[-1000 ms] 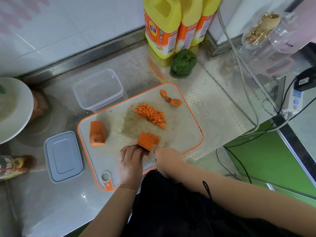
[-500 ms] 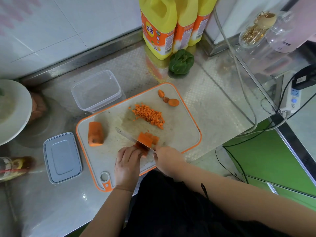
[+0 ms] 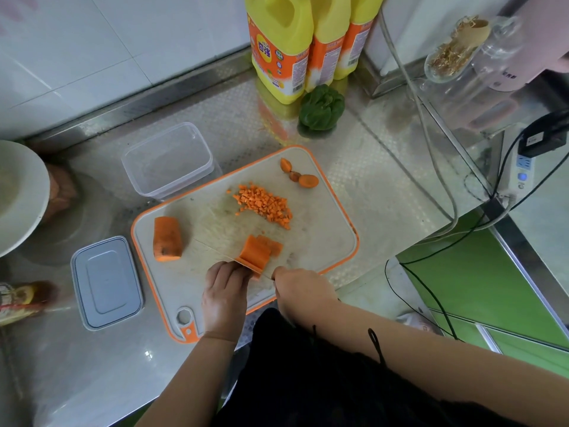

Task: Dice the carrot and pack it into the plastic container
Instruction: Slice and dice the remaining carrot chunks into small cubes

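An orange-rimmed cutting board lies on the steel counter. On it sit a pile of diced carrot, a thick carrot chunk at the left, carrot end scraps at the far corner, and a stack of carrot slabs near the front. My left hand holds the slabs with curled fingers. My right hand grips a knife whose blade lies across the slabs. The empty clear plastic container stands behind the board; its grey lid lies to the left.
Three yellow oil jugs and a green pepper stand at the back. A white plate and a bottle are at the left. Cables and a power strip run along the right counter edge.
The knife blade has come down and sits lower against the carrot slabs. Both hands stay in nearly the same place at the board's front edge.
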Motion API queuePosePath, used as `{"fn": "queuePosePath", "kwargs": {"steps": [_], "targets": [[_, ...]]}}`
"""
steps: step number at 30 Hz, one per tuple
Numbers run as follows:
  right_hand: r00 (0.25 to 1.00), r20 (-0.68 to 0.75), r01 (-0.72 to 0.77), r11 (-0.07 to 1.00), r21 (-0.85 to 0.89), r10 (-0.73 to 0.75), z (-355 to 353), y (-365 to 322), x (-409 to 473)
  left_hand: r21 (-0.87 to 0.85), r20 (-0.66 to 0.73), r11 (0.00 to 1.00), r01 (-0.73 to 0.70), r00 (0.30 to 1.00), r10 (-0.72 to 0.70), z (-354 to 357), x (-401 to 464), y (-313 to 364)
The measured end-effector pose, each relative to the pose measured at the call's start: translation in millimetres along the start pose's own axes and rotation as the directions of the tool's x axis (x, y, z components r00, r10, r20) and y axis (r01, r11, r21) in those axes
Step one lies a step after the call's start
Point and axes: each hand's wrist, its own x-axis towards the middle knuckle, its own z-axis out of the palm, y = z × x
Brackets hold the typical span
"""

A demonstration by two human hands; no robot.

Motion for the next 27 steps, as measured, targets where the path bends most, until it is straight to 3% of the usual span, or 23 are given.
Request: {"fn": "queuePosePath", "kwargs": {"steps": [9,18,22,27], "targets": [[0.998,0.040,-0.048,0.999,-0.017,0.049,-6.1,-16.2,9.0,-0.091,-0.044,0.996,-0.001,0.999,-0.003,3.0,-2.3,2.1],[0.988,0.097,-0.123,0.992,0.016,0.121,6.6,-12.1,26.3,-0.056,-0.002,0.998,0.031,0.999,-0.032,3.7,-3.3,-3.2],[0.992,0.056,-0.113,0.994,-0.009,0.113,21.4,-5.6,29.0,-0.025,-0.003,0.999,-0.035,0.999,0.035,0.5,1.3,-2.2],[0.999,-0.039,-0.030,0.999,0.024,0.031,27.7,3.5,29.1,0.018,0.053,1.000,0.005,0.999,-0.006,-3.7,-0.5,-4.2]]}}
